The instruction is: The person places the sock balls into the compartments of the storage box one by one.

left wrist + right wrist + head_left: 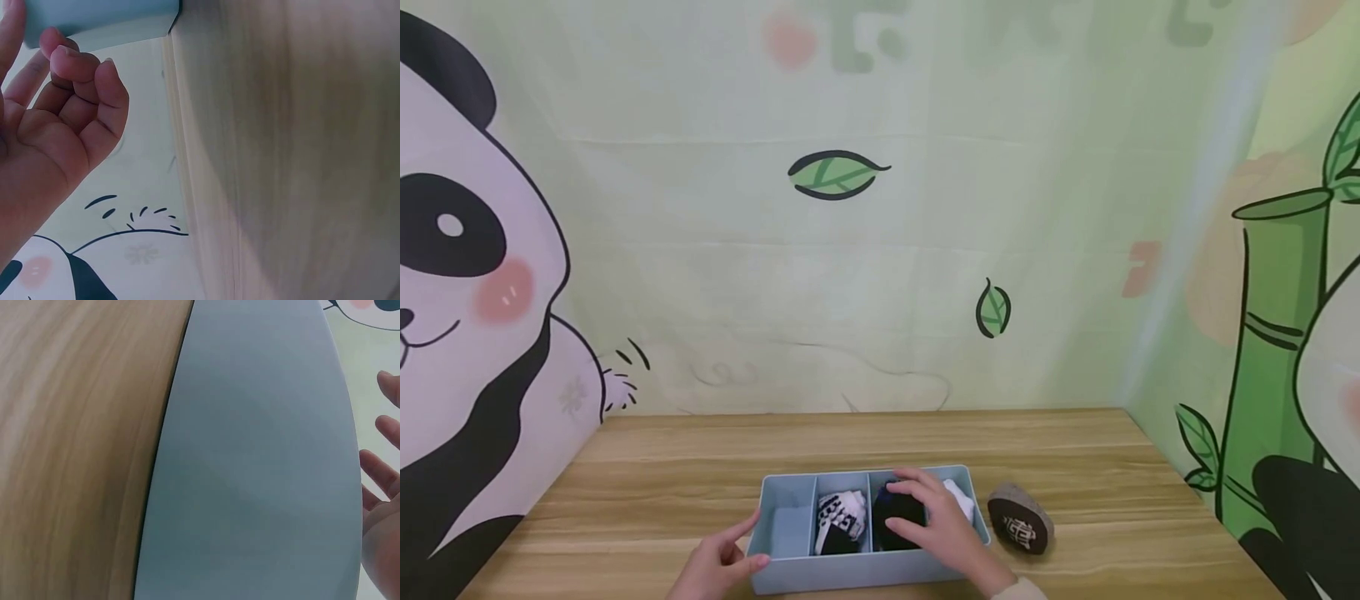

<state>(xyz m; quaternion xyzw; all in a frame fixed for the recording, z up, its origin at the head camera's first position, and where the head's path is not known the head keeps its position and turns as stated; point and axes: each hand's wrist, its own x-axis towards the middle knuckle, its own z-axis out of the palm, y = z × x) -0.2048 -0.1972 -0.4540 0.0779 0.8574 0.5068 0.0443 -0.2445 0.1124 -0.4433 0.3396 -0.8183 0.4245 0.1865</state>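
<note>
A light blue divided box (857, 573) sits on the table, its pale side filling much of the right wrist view. A black-and-white patterned rolled cloth, apparently a sock (842, 515), lies in one compartment. To its right is a dark rolled sock (891, 521), and a white cloth (958, 498) shows at the right end. My right hand (943, 529) hovers over the dark sock with spread, bent fingers; contact is hard to tell. At the box's left end, my left hand (715, 562) touches it with extended thumb and forefinger; the other fingers curl loosely.
A brown-grey rolled sock (1021, 518) with a pale pattern lies just right of the box. The wood-grain table (662, 467) meets a printed backdrop (880, 333) with pandas, leaves and bamboo.
</note>
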